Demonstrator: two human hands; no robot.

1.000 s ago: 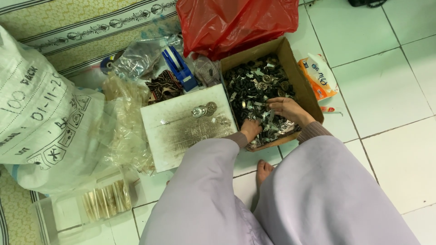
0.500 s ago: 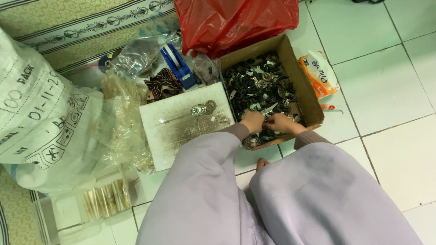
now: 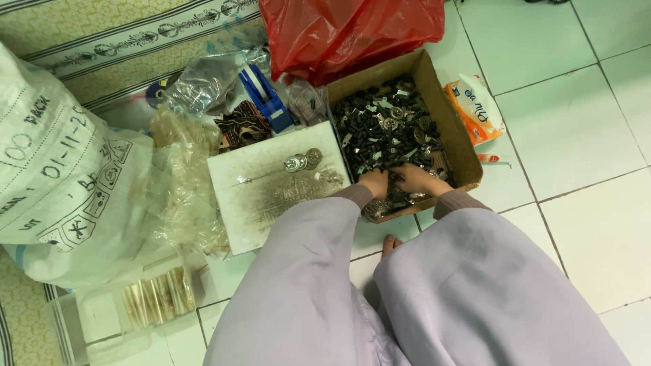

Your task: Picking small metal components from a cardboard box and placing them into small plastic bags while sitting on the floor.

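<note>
An open cardboard box (image 3: 463,146) on the tiled floor is full of small black and silver metal parts (image 3: 390,129). Both my hands are down in its near end, close together. My left hand (image 3: 373,183) and my right hand (image 3: 415,180) have curled fingers among the parts; what they hold is hidden. Left of the box lies a dirty white board (image 3: 261,190) with three round metal discs (image 3: 303,160) on it. My lilac sleeves and skirt fill the lower view.
A red plastic bag (image 3: 339,30) sits behind the box, a blue tape dispenser (image 3: 264,98) and clear bags (image 3: 196,85) to its left. A big white sack (image 3: 61,169) is at far left. An orange-white packet (image 3: 475,108) lies right of the box. A clear container (image 3: 129,305) is at lower left.
My right hand has drawn back from the middle of the box to its near end, and my two hands have come together there.
</note>
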